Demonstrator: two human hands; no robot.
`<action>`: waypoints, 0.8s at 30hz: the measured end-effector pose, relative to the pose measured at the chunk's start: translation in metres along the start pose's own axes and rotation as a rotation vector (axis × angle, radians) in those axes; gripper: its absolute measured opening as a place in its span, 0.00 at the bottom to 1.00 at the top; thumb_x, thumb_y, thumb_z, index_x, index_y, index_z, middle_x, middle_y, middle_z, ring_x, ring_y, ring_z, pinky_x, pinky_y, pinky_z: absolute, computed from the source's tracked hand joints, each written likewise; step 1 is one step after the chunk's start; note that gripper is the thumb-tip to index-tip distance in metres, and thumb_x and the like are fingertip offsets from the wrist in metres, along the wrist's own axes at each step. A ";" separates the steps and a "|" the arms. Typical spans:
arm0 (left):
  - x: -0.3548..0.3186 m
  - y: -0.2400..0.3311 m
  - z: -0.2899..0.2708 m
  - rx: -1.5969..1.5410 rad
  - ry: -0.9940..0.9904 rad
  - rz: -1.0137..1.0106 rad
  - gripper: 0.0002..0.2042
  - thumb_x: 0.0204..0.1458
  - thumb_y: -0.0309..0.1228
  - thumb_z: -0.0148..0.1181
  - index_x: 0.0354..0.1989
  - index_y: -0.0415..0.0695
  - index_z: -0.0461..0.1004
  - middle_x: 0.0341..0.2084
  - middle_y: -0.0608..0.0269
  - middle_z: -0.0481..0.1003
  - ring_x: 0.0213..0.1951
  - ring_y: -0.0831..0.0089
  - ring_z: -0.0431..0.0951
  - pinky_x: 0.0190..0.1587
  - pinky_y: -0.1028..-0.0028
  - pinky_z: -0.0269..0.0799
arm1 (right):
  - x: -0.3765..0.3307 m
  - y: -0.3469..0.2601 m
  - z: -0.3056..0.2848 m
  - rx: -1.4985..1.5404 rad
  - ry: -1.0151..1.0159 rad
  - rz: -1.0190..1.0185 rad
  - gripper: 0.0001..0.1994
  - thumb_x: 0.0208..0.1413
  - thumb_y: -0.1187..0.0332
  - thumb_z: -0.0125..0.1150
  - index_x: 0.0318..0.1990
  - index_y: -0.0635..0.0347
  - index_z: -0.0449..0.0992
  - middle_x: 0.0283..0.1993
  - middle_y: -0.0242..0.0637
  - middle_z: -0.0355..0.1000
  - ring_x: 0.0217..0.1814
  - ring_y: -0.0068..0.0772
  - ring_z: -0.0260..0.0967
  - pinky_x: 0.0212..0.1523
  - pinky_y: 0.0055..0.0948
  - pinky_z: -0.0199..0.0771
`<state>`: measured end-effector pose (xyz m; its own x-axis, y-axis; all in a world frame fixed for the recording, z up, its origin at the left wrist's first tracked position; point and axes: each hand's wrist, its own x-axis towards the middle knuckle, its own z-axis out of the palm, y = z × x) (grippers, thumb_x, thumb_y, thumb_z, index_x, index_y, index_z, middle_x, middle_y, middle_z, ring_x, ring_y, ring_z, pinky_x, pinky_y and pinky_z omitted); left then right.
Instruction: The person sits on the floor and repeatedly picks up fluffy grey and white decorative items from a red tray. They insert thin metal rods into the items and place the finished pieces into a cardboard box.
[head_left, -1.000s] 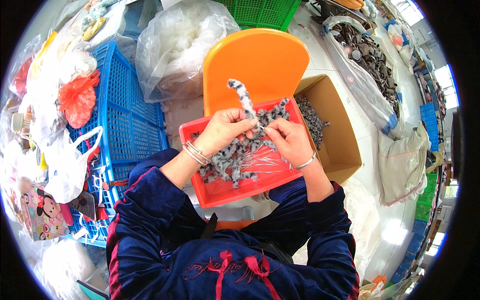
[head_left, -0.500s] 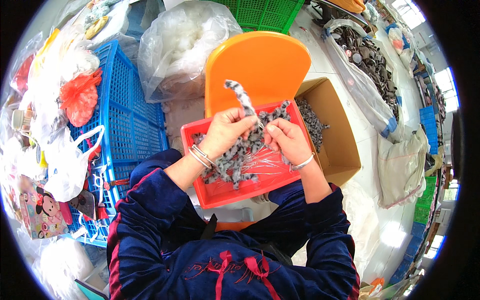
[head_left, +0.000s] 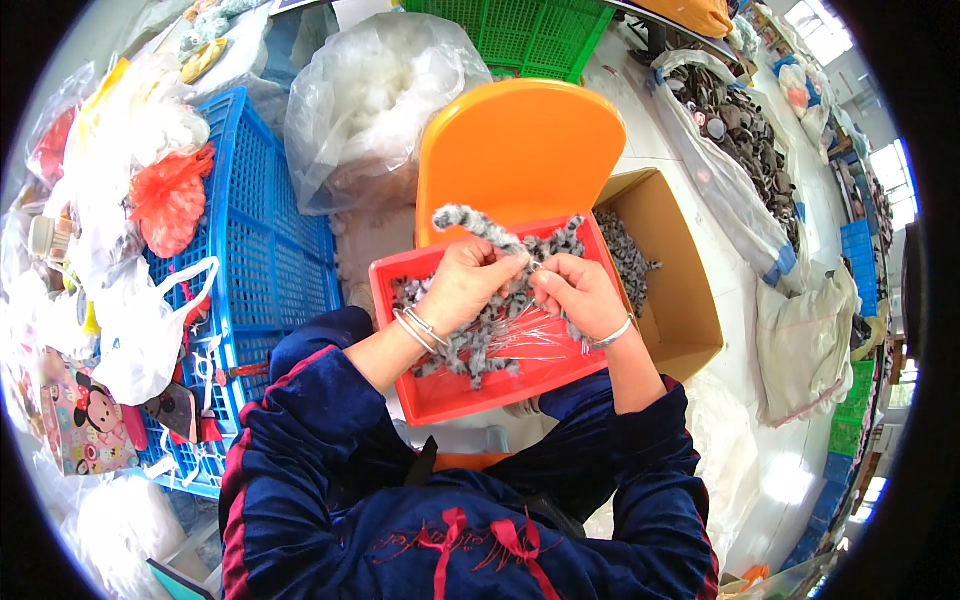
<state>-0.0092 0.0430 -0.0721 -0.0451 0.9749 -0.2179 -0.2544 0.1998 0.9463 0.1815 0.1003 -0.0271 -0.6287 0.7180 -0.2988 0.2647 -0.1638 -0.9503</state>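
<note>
My left hand pinches a furry grey-and-black striped plush tail, whose rounded end points up and to the left. Close against the tail's lower end, the fingers of my right hand are pinched together. What lies between those right fingertips is too small to make out. Both hands are over a red plastic tray. In it lie several more striped plush tails and a spread of thin, shiny wires, partly hidden by my hands.
An orange chair back rises behind the tray. At right stands a cardboard box holding grey plush pieces. A blue crate with bags on it is at left. Beyond are a bag of white stuffing and a green crate.
The striped tail has swung from nearly upright to leaning left. My left fingertips have come closer to the right ones. The whole view has shifted slightly.
</note>
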 end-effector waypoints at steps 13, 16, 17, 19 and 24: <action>0.003 0.002 0.008 -0.013 0.039 0.021 0.10 0.56 0.33 0.64 0.28 0.39 0.76 0.19 0.67 0.75 0.20 0.83 0.72 0.23 0.80 0.67 | 0.001 0.002 -0.003 0.064 0.013 -0.041 0.06 0.63 0.70 0.55 0.37 0.63 0.75 0.28 0.26 0.70 0.28 0.13 0.63 0.29 0.16 0.64; 0.004 0.004 0.004 -0.019 0.046 0.012 0.08 0.57 0.32 0.63 0.31 0.39 0.77 0.21 0.68 0.76 0.21 0.82 0.72 0.25 0.80 0.69 | -0.001 0.003 -0.006 0.053 0.027 -0.055 0.05 0.62 0.71 0.56 0.36 0.63 0.75 0.28 0.26 0.71 0.30 0.13 0.63 0.30 0.16 0.64; 0.003 0.003 0.004 -0.027 0.042 0.015 0.08 0.57 0.32 0.63 0.31 0.40 0.77 0.21 0.68 0.75 0.20 0.82 0.72 0.25 0.80 0.69 | -0.001 0.005 -0.006 0.046 0.021 -0.071 0.05 0.62 0.72 0.56 0.36 0.63 0.75 0.28 0.26 0.70 0.30 0.13 0.63 0.30 0.16 0.64; 0.003 0.001 0.003 0.026 -0.017 0.004 0.08 0.58 0.32 0.62 0.33 0.40 0.77 0.22 0.68 0.76 0.22 0.82 0.72 0.26 0.80 0.69 | -0.002 0.005 -0.006 0.057 0.032 -0.102 0.05 0.62 0.72 0.56 0.35 0.63 0.74 0.28 0.26 0.70 0.30 0.13 0.63 0.31 0.16 0.64; -0.008 0.010 0.015 0.006 -0.058 -0.064 0.07 0.59 0.31 0.60 0.37 0.39 0.76 0.26 0.67 0.76 0.26 0.82 0.72 0.30 0.79 0.71 | -0.001 0.005 -0.006 0.047 0.056 -0.152 0.05 0.62 0.72 0.55 0.33 0.62 0.73 0.29 0.26 0.70 0.30 0.13 0.62 0.31 0.16 0.63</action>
<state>0.0029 0.0386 -0.0573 0.0274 0.9640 -0.2644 -0.2490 0.2627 0.9322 0.1877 0.1030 -0.0307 -0.6164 0.7735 -0.1476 0.1345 -0.0813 -0.9876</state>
